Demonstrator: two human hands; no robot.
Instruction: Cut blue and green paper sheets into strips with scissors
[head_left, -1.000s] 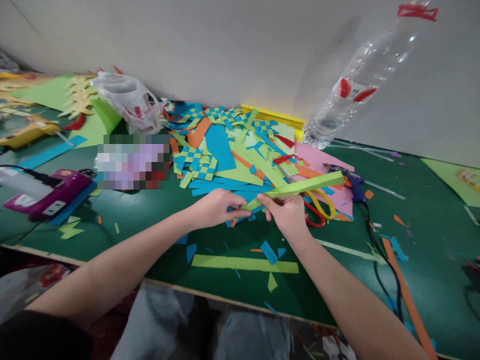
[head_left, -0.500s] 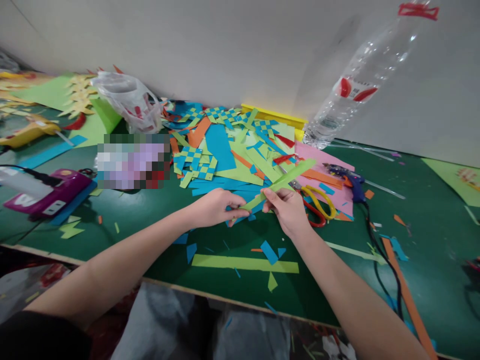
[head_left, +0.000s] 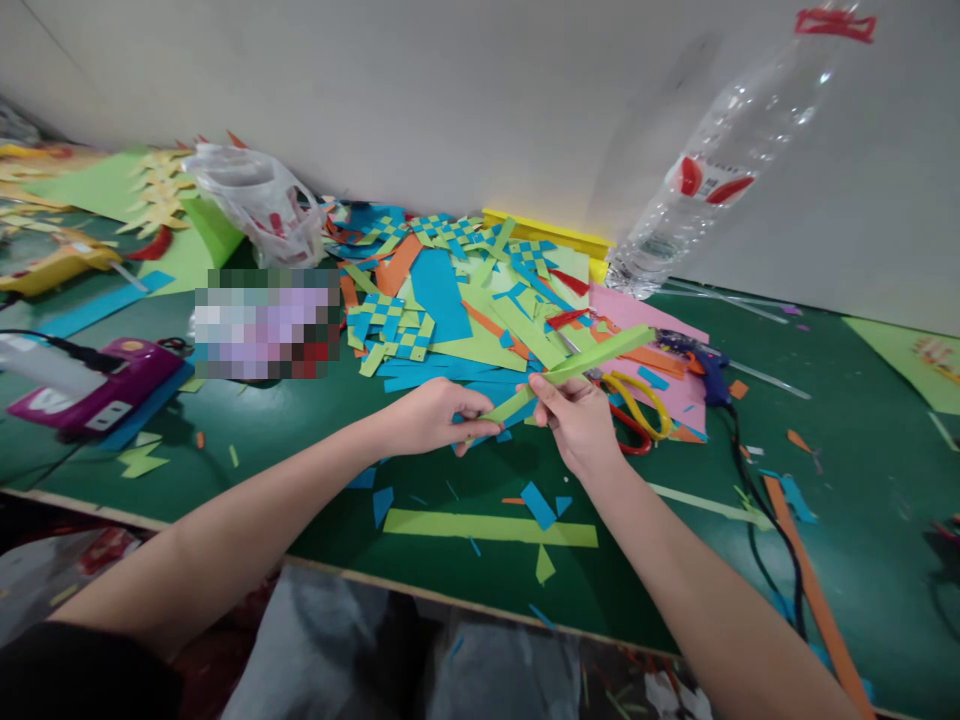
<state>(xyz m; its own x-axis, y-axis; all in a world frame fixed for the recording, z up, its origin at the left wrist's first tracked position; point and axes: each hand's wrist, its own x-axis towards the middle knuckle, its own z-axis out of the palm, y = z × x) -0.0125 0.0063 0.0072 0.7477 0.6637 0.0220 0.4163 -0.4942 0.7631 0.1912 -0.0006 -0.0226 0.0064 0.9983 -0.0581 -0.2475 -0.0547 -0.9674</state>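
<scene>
Between my two hands runs a light green paper strip [head_left: 600, 352], raised over the table and slanting up to the right. My left hand [head_left: 439, 418] pinches its lower left end. Farther along, the thumb and fingers of my right hand [head_left: 574, 415] grip the strip, which looks creased lengthwise beyond them. Right beside my right hand lie scissors [head_left: 651, 405] with yellow and red handles, partly hidden by it. Below the hands, another green paper strip [head_left: 491, 527] lies flat near the table's front edge, with blue paper scraps [head_left: 538, 504] on and around it.
Behind my hands spreads a pile of woven blue-green paper pieces [head_left: 386, 325] and sheets. A tall clear plastic bottle [head_left: 720, 150] leans at the wall. To the right is a blue glue gun [head_left: 709, 368] with a black cord; a purple power strip [head_left: 112, 385] sits left.
My right hand has slid slightly along the strip, away from my left hand. The strip's far end has shifted to the right. My left hand is almost still.
</scene>
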